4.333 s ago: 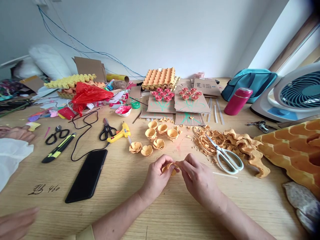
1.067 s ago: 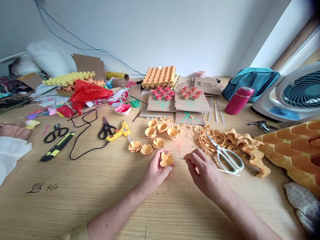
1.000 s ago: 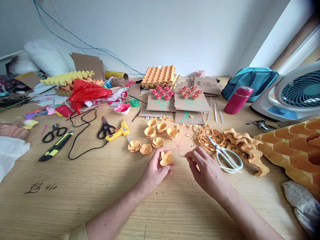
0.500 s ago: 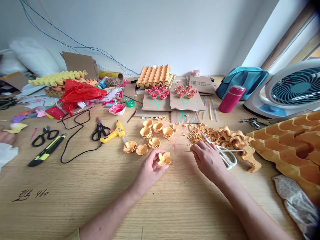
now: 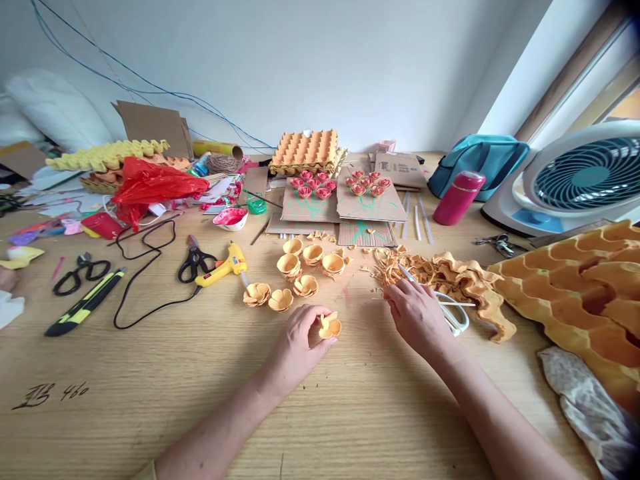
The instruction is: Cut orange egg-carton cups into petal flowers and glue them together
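Note:
My left hand (image 5: 303, 335) pinches a flower-shaped egg-carton cup (image 5: 330, 327) at its side, low over the table; its petals face up. My right hand (image 5: 416, 313) is closed on a thin pale stick (image 5: 463, 305), which sticks out to the right past the white-handled scissors (image 5: 457, 320). The scissors lie on the table beside that hand, partly hidden by it. Beyond my left hand stand several cut cups (image 5: 305, 286), some with petals spread and some nested. A pile of orange carton scraps (image 5: 440, 270) lies behind my right hand.
A yellow glue gun (image 5: 223, 265), black scissors (image 5: 195, 261) and a utility knife (image 5: 85, 303) lie at left. Red flowers (image 5: 314, 185) sit on cardboard at the back. Egg trays (image 5: 580, 287), a pink bottle (image 5: 459, 198) and a fan (image 5: 590, 175) stand right. Another person's hand (image 5: 7, 277) shows at far left.
The cup in my left hand has tipped slightly, and one petal now stands up higher. My right hand keeps the stick in nearly the same place. The whole view has shifted slightly.

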Demonstrator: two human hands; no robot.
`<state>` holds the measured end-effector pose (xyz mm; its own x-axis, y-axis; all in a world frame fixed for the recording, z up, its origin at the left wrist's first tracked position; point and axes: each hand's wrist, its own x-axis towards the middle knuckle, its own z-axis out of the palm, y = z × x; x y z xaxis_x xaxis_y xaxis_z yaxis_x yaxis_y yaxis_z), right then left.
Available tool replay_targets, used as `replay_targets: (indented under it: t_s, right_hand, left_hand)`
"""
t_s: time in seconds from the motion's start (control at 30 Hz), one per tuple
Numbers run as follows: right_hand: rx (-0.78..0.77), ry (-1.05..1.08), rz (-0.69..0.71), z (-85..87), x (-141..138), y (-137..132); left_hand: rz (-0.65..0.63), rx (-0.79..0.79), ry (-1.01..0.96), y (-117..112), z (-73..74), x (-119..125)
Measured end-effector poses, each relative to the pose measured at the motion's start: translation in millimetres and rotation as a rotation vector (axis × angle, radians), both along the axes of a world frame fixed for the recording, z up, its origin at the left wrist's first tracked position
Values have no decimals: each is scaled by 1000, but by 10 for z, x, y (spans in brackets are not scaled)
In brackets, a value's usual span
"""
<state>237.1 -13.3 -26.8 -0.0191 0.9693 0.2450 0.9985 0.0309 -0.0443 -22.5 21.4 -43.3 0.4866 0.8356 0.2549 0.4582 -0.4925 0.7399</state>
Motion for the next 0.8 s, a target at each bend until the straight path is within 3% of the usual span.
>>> replay_targets:
  t_s: [0.3, 0.47, 0.7, 0.8]
  right_hand:
    - [-68, -49, -81, 39, -5, -16]
    - [-66, -69, -77, 31, -2, -14]
    - [51, -83, -50, 76, -45, -36]
    - [63, -66, -39, 105, -77, -46]
  left_hand:
    - [-25, 86, 137, 2, 16, -7]
    - [-20, 97, 123, -8, 19, -18]
    - [-16, 144, 20, -59, 56, -21]
    - [40, 132, -55, -47, 111, -26]
